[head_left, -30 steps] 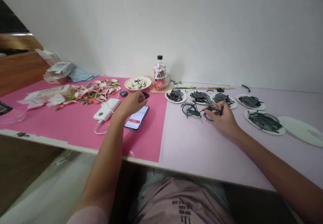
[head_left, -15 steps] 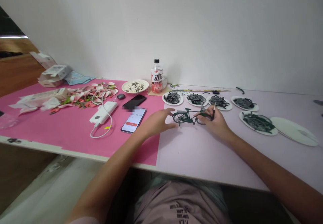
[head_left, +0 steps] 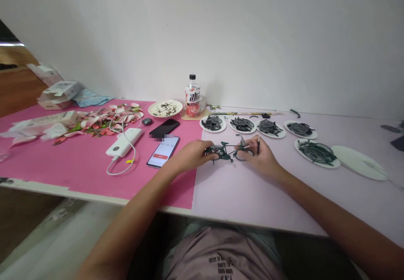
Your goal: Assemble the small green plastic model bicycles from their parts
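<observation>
Small craft workspace, seemingly: table point(head_left: 252, 200) against wall point(head_left: 202, 31), plates point(head_left: 313, 135) of dark parts point(head_left: 243, 124), model bicycle point(head_left: 224, 155), petal heap point(head_left: 104, 119).

Open, flat pale-lilac tabletop point(head_left: 246, 204) lies before the small dark-green model bicycle point(head_left: 224, 155); behind it, rounded white plates point(head_left: 223, 126) heaped with dark parts block the way.

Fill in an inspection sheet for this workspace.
Surface: tabletop, pink at left, pale lilac at right.
Job's things: green model bicycle between the hands; five plates of dark parts beyond and rightward.
Clutter: pink petals, bottle, black phone, lit phone.
Hands: left hand on the rear wheel; right hand on the front wheel, also holding a slim dark piece.
Cables: white cable plugged into power bank.
Surroundings: white wall behind.
</observation>
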Demonstrator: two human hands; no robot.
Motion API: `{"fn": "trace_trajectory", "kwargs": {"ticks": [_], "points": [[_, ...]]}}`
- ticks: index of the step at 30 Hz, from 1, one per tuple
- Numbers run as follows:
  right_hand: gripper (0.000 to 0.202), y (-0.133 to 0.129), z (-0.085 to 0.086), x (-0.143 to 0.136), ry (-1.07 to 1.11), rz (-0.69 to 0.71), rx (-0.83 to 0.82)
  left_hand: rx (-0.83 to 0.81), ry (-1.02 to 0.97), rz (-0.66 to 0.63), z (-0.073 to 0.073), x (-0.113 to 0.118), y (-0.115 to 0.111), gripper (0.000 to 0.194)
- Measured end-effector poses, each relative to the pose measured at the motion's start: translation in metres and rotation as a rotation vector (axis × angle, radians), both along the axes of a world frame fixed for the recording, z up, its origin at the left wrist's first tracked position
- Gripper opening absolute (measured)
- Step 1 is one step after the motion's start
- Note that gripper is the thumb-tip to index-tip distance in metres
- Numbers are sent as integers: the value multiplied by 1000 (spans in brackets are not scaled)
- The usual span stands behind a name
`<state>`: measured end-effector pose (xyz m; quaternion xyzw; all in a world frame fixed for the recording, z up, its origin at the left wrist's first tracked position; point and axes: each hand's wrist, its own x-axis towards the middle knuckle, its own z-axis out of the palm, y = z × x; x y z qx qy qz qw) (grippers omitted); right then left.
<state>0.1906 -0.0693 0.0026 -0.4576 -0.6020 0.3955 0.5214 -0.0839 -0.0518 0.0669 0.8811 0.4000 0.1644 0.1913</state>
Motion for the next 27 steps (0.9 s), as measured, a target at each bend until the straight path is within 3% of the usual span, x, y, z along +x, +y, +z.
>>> {"fn": "trace_trajectory", "kwargs": {"ticks": [9,16,21,27], "points": [[56,6,-3,3,-48,-38,82,-1,-23,1,-3,-1,2,26],[56,0,1,-2,-57,-30,81,1,19,6,0,-2,2,15],[53,-6,9,-2,-152,-94,137,2,33,1,3,-1,1,16],[57,2,5,3,-58,-35,94,-18,-2,52,2,-1,-1,29]]}}
